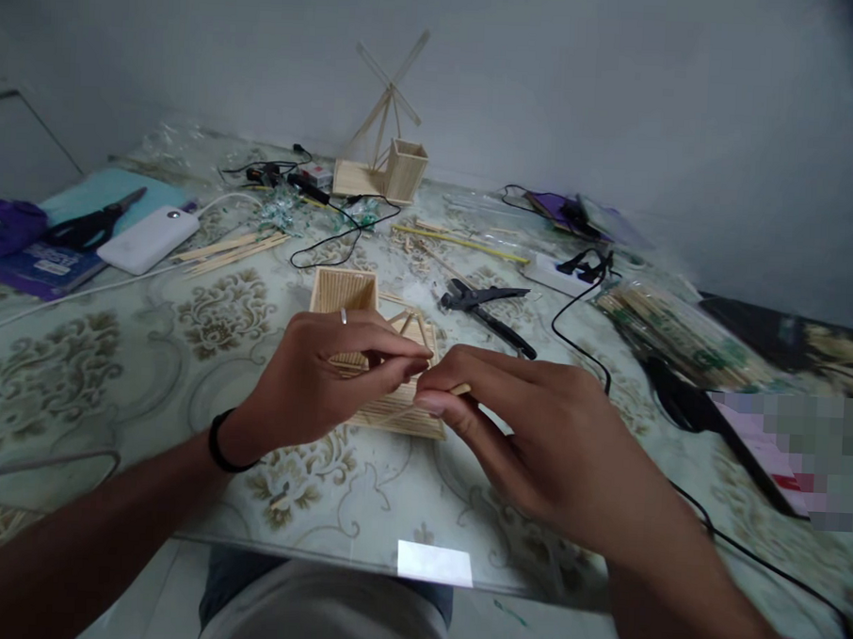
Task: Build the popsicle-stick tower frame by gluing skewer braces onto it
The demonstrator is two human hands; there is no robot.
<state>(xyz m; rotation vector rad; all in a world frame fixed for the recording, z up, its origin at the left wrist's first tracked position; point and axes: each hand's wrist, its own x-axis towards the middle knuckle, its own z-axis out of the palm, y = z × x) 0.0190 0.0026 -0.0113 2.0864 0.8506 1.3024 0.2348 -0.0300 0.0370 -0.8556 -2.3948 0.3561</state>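
Head view looks down on a glass-topped desk with a floral pattern (148, 373). The right hand (549, 424) pinches a thin, pale wooden stick (460, 390) between thumb and forefinger, one end jutting above the thumb. The left hand (340, 368), just beside it, is drawn to a narrow pinch; whether it grips anything, I cannot tell. Below both hands lies a flat, pale wooden stick platform (404, 417), with an open square wooden box (347, 288) at its far left corner. Black-handled metal pliers (500, 330) lie beyond the right hand.
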